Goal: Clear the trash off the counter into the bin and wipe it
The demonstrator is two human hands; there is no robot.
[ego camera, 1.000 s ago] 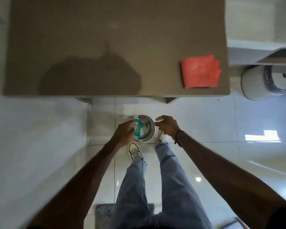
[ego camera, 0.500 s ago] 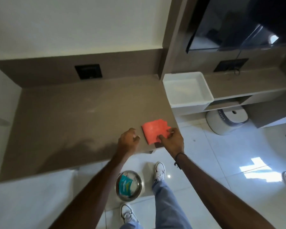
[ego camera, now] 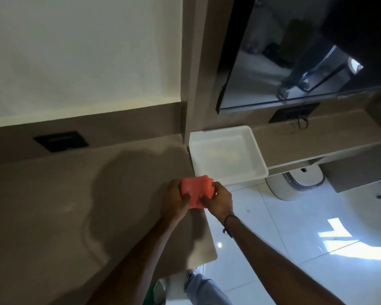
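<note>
Red cloth (ego camera: 196, 191), folded, pinched between both hands above the right end of the brown counter (ego camera: 64, 205). Left hand (ego camera: 176, 200) clamped on its left edge, thumb on top. Right hand (ego camera: 220, 200) gripping the right edge, dark band at the wrist. Just beyond the grip, to the right: white tray (ego camera: 257, 155). Further right, on the floor: white round appliance (ego camera: 295, 183).

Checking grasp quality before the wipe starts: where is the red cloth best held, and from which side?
Grip the red cloth by its two side edges, coming from above on the near side, as the left hand and right hand do now. It is a soft folded square near the counter edge, so side pinches keep the folds together.
</note>
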